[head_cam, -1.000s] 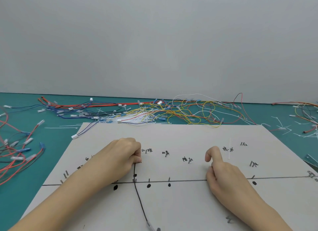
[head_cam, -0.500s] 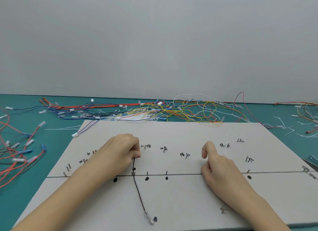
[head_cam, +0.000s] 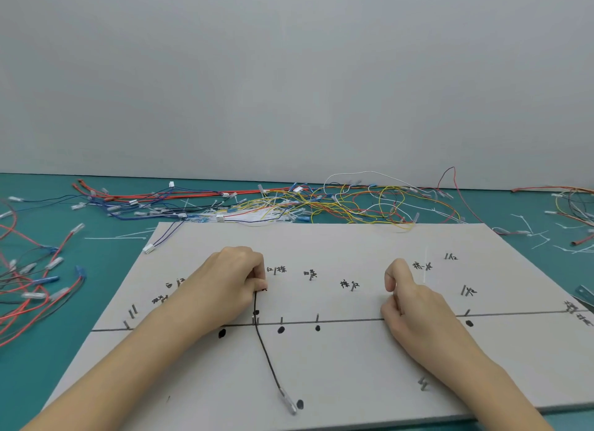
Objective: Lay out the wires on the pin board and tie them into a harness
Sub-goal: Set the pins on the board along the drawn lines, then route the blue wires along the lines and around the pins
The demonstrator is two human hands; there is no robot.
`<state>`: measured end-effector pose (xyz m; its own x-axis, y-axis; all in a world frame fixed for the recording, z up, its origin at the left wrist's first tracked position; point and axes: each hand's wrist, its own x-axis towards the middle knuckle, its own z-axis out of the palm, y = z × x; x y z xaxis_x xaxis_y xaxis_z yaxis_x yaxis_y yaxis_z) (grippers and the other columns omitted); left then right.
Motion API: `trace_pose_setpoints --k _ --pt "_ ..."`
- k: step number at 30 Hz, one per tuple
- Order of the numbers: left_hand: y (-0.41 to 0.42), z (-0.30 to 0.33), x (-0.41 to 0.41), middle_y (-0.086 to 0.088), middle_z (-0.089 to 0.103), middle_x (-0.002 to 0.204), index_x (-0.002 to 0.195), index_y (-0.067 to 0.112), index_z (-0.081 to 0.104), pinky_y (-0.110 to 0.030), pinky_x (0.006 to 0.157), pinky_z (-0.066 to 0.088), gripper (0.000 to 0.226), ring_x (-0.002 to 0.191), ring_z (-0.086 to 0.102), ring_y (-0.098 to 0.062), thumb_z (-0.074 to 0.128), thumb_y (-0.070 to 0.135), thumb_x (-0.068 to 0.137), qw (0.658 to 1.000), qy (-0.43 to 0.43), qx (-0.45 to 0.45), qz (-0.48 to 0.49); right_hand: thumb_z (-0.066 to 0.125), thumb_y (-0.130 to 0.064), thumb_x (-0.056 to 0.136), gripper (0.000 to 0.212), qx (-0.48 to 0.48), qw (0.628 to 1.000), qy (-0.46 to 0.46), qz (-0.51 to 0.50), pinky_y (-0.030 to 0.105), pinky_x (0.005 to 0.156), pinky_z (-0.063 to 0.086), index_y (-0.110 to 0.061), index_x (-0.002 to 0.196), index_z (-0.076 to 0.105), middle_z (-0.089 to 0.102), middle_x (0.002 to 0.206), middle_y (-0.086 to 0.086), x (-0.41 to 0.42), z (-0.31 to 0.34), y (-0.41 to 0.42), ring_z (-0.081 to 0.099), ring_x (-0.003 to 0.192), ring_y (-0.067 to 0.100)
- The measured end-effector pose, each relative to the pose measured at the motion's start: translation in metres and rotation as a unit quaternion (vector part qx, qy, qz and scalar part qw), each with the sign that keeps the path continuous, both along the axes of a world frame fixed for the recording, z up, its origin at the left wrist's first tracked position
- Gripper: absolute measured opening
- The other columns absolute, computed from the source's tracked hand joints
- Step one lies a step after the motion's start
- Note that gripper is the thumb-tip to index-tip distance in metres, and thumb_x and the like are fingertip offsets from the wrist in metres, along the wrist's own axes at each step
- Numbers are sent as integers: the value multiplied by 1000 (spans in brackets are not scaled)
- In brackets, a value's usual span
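While the left hand (head_cam: 231,286) pinches the black wire (head_cam: 264,347), which trails toward the person past a pin (head_cam: 255,319), the right hand (head_cam: 414,305) seems to pinch its far end; tension should stay even along the board (head_cam: 353,241).

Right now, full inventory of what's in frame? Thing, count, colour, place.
pin board: one, pale grey, centre foreground on the table, with a drawn line, black dots, short pins and handwritten labels.
black wire: one, black with a clear terminal at its near end, running from the left hand down the board.
loose wires: many, red, blue, yellow, white, heaped behind the board.
wire bundle: several, mostly red and black with blue and clear terminals, left of the board.
more wires: several, mixed colours, far right.
cable ties: several, white, scattered right of the board.
table: one, teal.
left hand: pinches the black wire's upper end.
right hand: curled, on the board at the drawn line; whether it holds anything cannot be told.
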<state>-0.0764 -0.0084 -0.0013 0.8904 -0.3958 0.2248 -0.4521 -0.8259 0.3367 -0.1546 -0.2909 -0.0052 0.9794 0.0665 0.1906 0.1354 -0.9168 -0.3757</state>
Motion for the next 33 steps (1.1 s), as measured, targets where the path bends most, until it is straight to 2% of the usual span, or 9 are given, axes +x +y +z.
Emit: trace_pose_setpoints --k 5,10,14,17,20,23,27,29,33 --pt "2 2 1 13 58 81 77 29 63 -20 70 41 11 78 53 -3 68 29 88 999 27 -21 -3 40 -10 90 23 -6 1000 -1 -3 36 58 37 -27 91 24 43 56 -2 -2 1 2 43 58 23" --pt "21 13 7 15 59 89 91 38 64 -18 68 43 18 80 56 5 61 54 85 992 49 -107 41 39 -13 92 19 8 1000 -10 -23 36 60 36 -28 95 28 46 57 -1 -1 -1 3 49 63 25" --pt "67 25 37 5 62 97 102 23 69 -31 73 45 19 87 60 -15 62 37 91 978 -49 -89 180 47 -18 92 14 76 995 -58 -42 37 58 38 -28 91 38 43 49 1 -2 3 2 47 57 21" --pt "98 18 56 -13 64 111 111 10 68 -44 90 47 31 107 56 -35 62 33 92 955 -29 -3 296 50 -17 90 16 94 992 -70 -44 37 56 38 -29 86 42 40 46 0 -4 3 2 43 52 18" --pt "104 5 58 -8 69 105 103 15 72 -40 83 48 25 101 58 -33 67 34 89 948 26 -16 315 52 -16 90 18 98 993 -60 -41 35 55 37 -30 84 44 45 50 -6 -4 1 2 40 50 14" --pt "105 1 57 -7 71 93 86 17 74 -39 78 49 7 91 59 -31 69 22 87 947 2 -47 318 53 -16 89 18 101 993 -53 -39 32 52 34 -30 83 44 49 54 -13 -4 1 1 41 52 12" --pt "111 -2 57 -8 70 88 80 20 67 -41 79 49 9 90 59 -33 65 18 88 942 -30 -71 327 54 -15 88 20 101 993 -44 -40 29 51 31 -31 80 45 50 54 -15 -6 1 2 43 54 10" --pt "113 -3 58 -6 69 83 84 15 65 -39 77 47 9 86 60 -31 60 16 91 938 -65 -119 318 55 -15 87 21 101 993 -34 -44 28 51 32 -32 79 46 51 55 -16 -6 1 3 44 55 9" --pt "105 8 58 7 68 71 90 16 63 -24 66 43 8 75 62 -15 57 16 95 887 -120 -363 259 55 -18 87 17 91 994 -21 -51 25 52 34 -32 79 48 53 61 -21 -7 2 3 47 60 6"
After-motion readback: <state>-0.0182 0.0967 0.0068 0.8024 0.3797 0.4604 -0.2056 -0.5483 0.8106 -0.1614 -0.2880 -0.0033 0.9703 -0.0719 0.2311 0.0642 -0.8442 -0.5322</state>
